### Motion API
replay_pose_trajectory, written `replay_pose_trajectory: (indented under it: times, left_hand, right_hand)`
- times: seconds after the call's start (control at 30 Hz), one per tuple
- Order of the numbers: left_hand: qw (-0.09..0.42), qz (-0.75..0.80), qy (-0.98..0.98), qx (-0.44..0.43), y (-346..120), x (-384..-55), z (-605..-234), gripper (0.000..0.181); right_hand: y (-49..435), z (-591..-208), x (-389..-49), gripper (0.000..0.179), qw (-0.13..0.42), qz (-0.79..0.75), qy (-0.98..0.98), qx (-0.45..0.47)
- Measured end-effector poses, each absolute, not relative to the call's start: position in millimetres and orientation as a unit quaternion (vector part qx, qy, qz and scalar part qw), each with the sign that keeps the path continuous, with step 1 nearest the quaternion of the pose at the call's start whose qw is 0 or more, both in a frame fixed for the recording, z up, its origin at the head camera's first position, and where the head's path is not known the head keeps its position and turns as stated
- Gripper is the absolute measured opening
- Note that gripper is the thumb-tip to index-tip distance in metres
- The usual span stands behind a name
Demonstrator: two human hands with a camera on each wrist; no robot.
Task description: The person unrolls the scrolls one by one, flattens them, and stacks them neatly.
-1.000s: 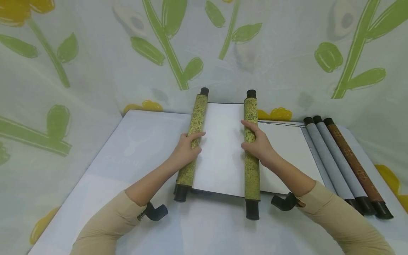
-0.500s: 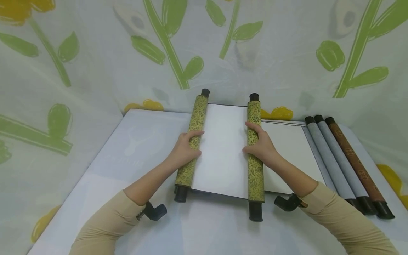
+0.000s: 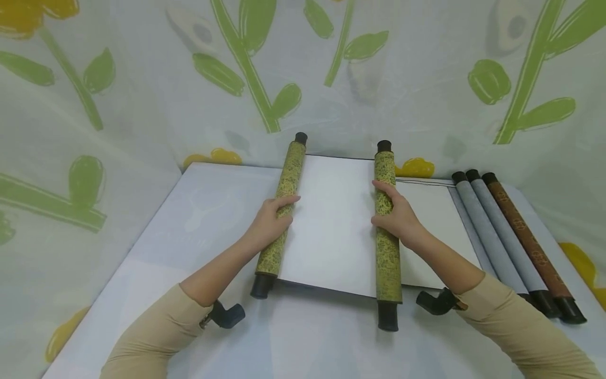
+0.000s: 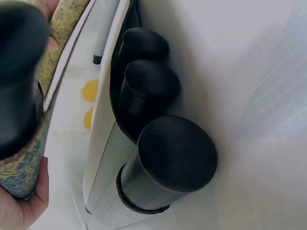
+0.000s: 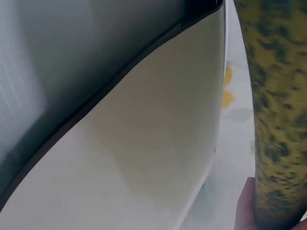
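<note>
A scroll with two yellow-green patterned rollers lies partly unrolled, bare white paper showing between them. In the head view, my left hand grips the left roller around its middle, with thumb and forefinger on its inner side. My right hand holds the right roller in the same way, its fingertips at the inner edge. Both rollers have black end caps and lean slightly apart toward the near side. In the right wrist view, the patterned roller is close up, with only fingertips visible below.
Beneath the right side, a second sheet of cream paper lies partly unrolled. Two grey rolls and a brown roll lie side by side at the table's right. Black end caps fill the left wrist view. A flower-printed curtain backs the table.
My right hand has moved rightward with its roller, and my left hand slightly leftward with the other. More white paper shows between them.
</note>
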State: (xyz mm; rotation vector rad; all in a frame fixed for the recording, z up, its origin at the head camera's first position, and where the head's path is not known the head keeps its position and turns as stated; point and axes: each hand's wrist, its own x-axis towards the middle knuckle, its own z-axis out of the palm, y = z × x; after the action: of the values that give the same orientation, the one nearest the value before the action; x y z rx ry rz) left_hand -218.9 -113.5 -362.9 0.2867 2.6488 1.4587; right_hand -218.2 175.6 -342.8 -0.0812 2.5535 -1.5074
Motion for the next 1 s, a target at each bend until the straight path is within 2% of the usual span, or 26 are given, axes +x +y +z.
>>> replay_pose_trajectory:
  times: [0.27,0.63,0.83,1.0]
  left_hand:
    - [0.069,0.480,0.872,0.065,-110.5,-217.5,-365.5,0.064]
    - [0.059,0.474,0.875,0.081,-111.4,-218.3,-364.4,0.074]
    - [0.082,0.464,0.879,0.072,-113.0,-214.4,-360.3,0.067]
    - [0.081,0.450,0.887,0.060,-116.9,-212.5,-357.1,0.055]
  right_hand:
    - [179.8,-341.4,-216.6,0.087,0.075,-0.504,0.860,-0.029]
    - [181.0,-340.1,-218.1,0.091,0.066,-0.497,0.865,-0.021]
    - [184.8,-339.8,-217.1,0.092,0.074,-0.487,0.870,-0.023]
    - [194.6,-340.2,-216.1,0.083,0.081,-0.489,0.868,-0.029]
